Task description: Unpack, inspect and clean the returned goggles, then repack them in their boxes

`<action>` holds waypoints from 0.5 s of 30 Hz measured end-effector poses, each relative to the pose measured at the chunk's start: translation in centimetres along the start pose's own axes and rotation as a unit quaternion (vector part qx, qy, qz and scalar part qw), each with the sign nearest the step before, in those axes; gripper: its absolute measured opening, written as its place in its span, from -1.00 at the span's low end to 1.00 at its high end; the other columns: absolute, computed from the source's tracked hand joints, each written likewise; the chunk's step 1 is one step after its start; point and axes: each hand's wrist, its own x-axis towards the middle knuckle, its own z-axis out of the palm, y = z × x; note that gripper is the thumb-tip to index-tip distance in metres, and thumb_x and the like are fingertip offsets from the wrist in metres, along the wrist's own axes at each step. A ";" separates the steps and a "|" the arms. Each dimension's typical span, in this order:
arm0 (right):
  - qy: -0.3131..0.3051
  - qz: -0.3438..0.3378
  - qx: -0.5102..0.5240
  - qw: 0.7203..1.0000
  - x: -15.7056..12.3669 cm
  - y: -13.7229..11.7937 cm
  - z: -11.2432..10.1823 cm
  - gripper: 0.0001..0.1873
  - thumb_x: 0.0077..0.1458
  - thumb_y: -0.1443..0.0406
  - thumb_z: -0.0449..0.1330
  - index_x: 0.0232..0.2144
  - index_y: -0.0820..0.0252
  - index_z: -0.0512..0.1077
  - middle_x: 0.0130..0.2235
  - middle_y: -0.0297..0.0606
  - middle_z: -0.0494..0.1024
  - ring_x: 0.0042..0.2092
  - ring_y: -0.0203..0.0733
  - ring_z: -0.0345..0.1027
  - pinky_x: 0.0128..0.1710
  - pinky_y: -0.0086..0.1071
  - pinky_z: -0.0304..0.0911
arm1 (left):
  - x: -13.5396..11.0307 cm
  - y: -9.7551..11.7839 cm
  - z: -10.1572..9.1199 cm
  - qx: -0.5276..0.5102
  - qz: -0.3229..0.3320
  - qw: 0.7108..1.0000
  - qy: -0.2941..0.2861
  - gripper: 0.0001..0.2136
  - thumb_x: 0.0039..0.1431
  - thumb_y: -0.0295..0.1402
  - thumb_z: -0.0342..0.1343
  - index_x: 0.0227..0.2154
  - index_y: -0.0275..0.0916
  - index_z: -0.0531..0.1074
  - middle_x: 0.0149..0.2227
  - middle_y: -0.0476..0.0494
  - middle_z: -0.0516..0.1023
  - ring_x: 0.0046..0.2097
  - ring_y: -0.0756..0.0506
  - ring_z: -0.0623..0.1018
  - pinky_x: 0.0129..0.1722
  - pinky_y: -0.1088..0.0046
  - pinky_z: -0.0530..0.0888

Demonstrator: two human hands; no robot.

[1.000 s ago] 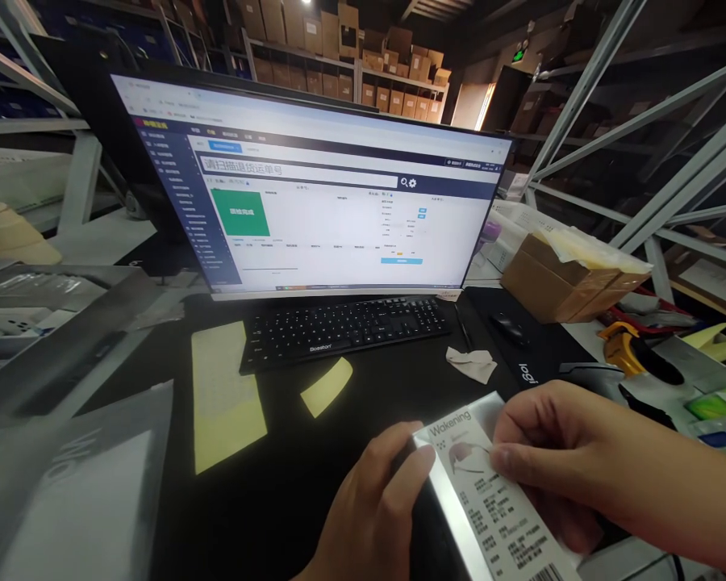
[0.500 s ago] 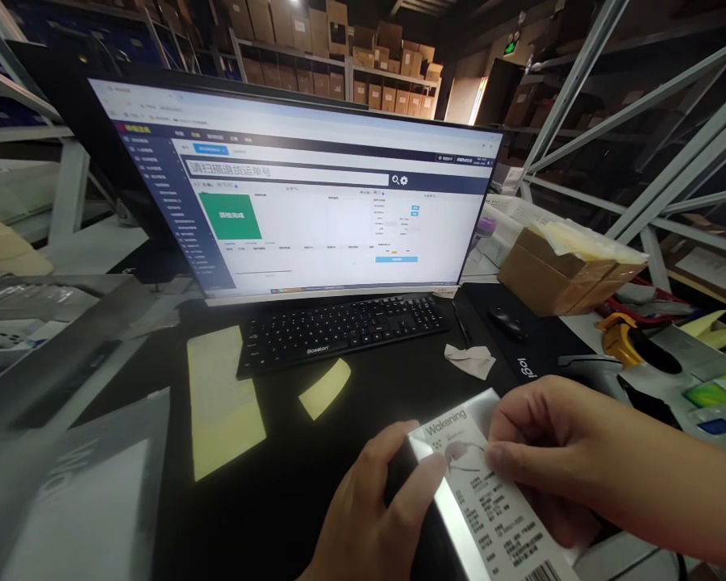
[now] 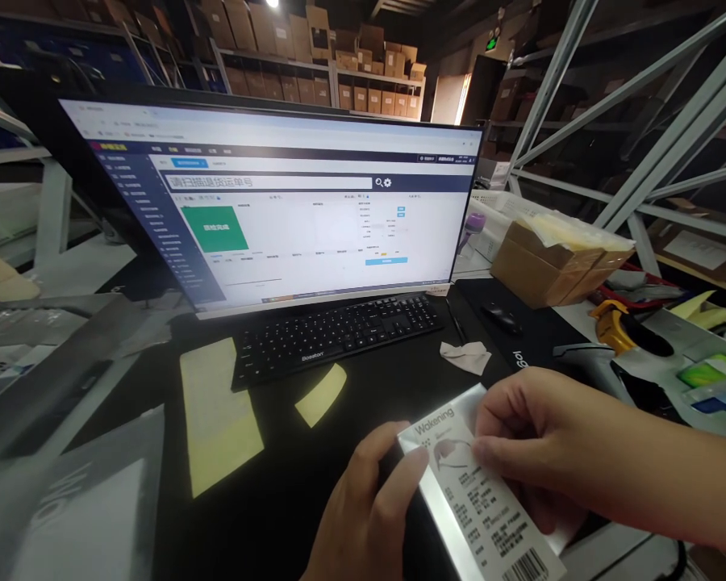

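Observation:
A silver packet with a white "Wakening" label and barcode (image 3: 481, 508) lies tilted in front of me at the lower right. My left hand (image 3: 366, 516) grips its left edge, thumb pressed on the upper corner. My right hand (image 3: 544, 448) closes over its upper right part, fingertips on the label. Both hands hold it above a black desk mat (image 3: 290, 484).
A lit monitor (image 3: 290, 202) and black keyboard (image 3: 335, 327) stand behind the hands. Yellow backing strips (image 3: 214, 411) and a crumpled paper scrap (image 3: 465, 355) lie on the mat. A cardboard box (image 3: 544, 262), mouse (image 3: 501, 316) and yellow tool (image 3: 608, 327) sit right; grey bags (image 3: 66, 500) lie left.
The view has shifted so everything sits a little further left and lower. Both hands keep the same hold on the packet, which has barely moved.

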 end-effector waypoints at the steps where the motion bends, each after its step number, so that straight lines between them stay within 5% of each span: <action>1: 0.002 0.000 -0.004 1.000 0.0 -0.1 0.0 -0.68 0.09 0.17 0.34 -0.56 0.20 0.39 -0.68 -0.39 0.38 -0.66 -0.43 0.21 -0.71 -0.61 -0.05 | 0.1 -0.2 -0.1 0.000 0.004 1.000 -0.002 -0.39 0.35 -0.11 0.08 0.31 -0.31 0.08 0.18 -0.46 0.24 0.15 -0.26 0.47 -0.03 0.26 0.61; 6: 0.009 -0.017 -0.005 1.000 0.0 -0.3 0.1 -0.71 0.05 0.22 0.34 -0.59 0.19 0.38 -0.68 -0.38 0.39 -0.66 -0.42 0.21 -0.73 -0.62 -0.03 | 0.3 0.0 -0.1 0.005 0.004 1.000 0.000 -0.28 0.31 -0.04 0.12 0.35 -0.33 0.02 0.17 -0.48 0.26 0.15 -0.28 0.46 -0.01 0.21 0.60; 15: 0.023 -0.039 -0.004 0.999 -0.2 -0.7 0.3 -0.75 -0.02 0.36 0.28 -0.66 0.19 0.35 -0.69 -0.37 0.39 -0.66 -0.40 0.25 -0.74 -0.62 0.02 | 0.2 1.0 -0.2 0.040 -0.034 0.998 -0.025 -0.43 0.38 -0.08 0.01 0.38 -0.05 0.12 0.21 -0.40 0.19 0.11 -0.33 0.48 -0.06 0.10 0.62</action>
